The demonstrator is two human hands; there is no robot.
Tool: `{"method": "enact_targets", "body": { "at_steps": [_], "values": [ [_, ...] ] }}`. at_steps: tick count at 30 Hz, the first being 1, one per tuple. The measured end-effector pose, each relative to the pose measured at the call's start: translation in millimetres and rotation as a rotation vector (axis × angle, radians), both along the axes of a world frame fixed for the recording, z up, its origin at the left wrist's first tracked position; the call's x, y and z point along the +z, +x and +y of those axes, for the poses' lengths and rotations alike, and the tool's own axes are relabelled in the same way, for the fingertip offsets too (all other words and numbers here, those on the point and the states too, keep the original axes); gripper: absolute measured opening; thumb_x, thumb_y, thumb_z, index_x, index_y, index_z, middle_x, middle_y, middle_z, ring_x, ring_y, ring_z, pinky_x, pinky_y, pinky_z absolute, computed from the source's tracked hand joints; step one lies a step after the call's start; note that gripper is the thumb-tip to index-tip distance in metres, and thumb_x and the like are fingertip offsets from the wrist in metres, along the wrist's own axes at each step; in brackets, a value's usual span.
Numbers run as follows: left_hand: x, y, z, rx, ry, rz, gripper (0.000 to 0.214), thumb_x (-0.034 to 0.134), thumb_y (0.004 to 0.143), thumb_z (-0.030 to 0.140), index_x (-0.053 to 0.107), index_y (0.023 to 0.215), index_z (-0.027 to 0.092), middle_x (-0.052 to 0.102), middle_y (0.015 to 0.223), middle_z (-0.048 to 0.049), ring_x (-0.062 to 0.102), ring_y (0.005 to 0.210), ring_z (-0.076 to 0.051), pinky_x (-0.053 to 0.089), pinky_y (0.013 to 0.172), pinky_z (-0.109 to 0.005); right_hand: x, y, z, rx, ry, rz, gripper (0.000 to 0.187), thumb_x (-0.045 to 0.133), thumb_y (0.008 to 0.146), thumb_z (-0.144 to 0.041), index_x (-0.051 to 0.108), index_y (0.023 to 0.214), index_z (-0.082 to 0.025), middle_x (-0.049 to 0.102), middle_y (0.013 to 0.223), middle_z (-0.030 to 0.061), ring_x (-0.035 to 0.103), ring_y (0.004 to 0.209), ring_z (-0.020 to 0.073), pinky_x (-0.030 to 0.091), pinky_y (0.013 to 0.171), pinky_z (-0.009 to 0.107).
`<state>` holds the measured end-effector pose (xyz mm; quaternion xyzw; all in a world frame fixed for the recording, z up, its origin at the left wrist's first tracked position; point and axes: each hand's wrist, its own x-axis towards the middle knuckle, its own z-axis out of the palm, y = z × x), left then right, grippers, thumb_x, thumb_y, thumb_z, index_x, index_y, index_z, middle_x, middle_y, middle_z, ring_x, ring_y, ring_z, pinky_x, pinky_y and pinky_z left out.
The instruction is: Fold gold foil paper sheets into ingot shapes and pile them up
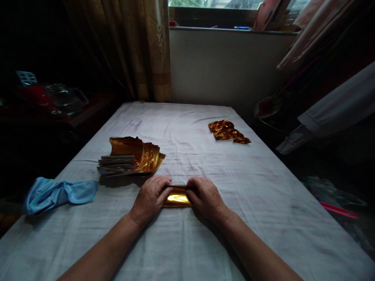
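Pinching an oblong gold foil sheet (177, 198) by both ends, left hand (150, 196) and right hand (208, 196) likely hold its curve even

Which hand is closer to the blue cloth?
Left. The left hand is to the right of the blue cloth, not touching it; the right hand is farther right, at the other end of the gold sheet.
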<state>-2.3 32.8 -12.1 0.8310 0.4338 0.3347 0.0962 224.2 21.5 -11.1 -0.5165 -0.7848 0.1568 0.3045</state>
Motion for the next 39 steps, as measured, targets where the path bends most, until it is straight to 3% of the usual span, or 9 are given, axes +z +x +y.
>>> {"method": "enact_targets", "body": {
  "at_steps": [5,14,22,28,39],
  "values": [
    [7.1,0.2,-2.2,0.039,-0.069,-0.072,0.015,0.056,0.096,0.029,0.064,0.085,0.022,0.07,0.081,-0.0018,0.065,0.077,-0.017,0.052,0.071,-0.029,2.2,6.6,-2.5,-0.01,-0.056,0.138,0.024,0.057,0.086,-0.024,0.068,0.107,-0.024,0.076,0.095,0.0052,0.07,0.085,0.0219,0.053,0.08,0.035],
    [7.7,1.3,-2.5,0.053,-0.185,-0.209,0.01,0.06,0.088,0.024,0.067,0.082,0.021,0.07,0.078,-0.0002,0.065,0.074,-0.016,0.05,0.071,-0.026,12.1,5.9,-4.5,-0.019,-0.266,0.308,0.015,0.06,0.086,-0.03,0.07,0.078,-0.022,0.072,0.07,-0.0002,0.066,0.065,0.0157,0.049,0.062,0.024],
    [4.7,1.4,-4.2,0.141,-0.435,-0.321,0.011,0.064,0.081,0.03,0.07,0.084,0.021,0.072,0.08,-0.0008,0.067,0.075,-0.017,0.051,0.071,-0.026,13.6,5.9,-5.3,-0.051,-0.346,0.395,0.02,0.062,0.082,-0.036,0.069,0.073,-0.02,0.069,0.066,0.0,0.063,0.061,0.0147,0.046,0.058,0.023],
    [7.3,1.9,-3.6,0.168,-0.538,-0.402,0.022,0.064,0.079,0.035,0.07,0.094,0.02,0.074,0.086,-0.0025,0.069,0.077,-0.018,0.054,0.071,-0.027,11.5,6.2,-5.5,-0.066,-0.335,0.398,0.023,0.061,0.083,-0.039,0.069,0.072,-0.02,0.068,0.065,0.0006,0.062,0.061,0.015,0.046,0.057,0.023],
    [8.0,1.9,-2.6,0.168,-0.554,-0.42,0.024,0.061,0.079,0.038,0.07,0.092,0.02,0.076,0.087,-0.004,0.071,0.08,-0.02,0.057,0.075,-0.029,13.5,6.5,-5.8,-0.053,-0.315,0.37,0.029,0.053,0.087,-0.04,0.067,0.073,-0.019,0.067,0.063,0.0002,0.062,0.06,0.0142,0.046,0.057,0.022]
  ]
}}
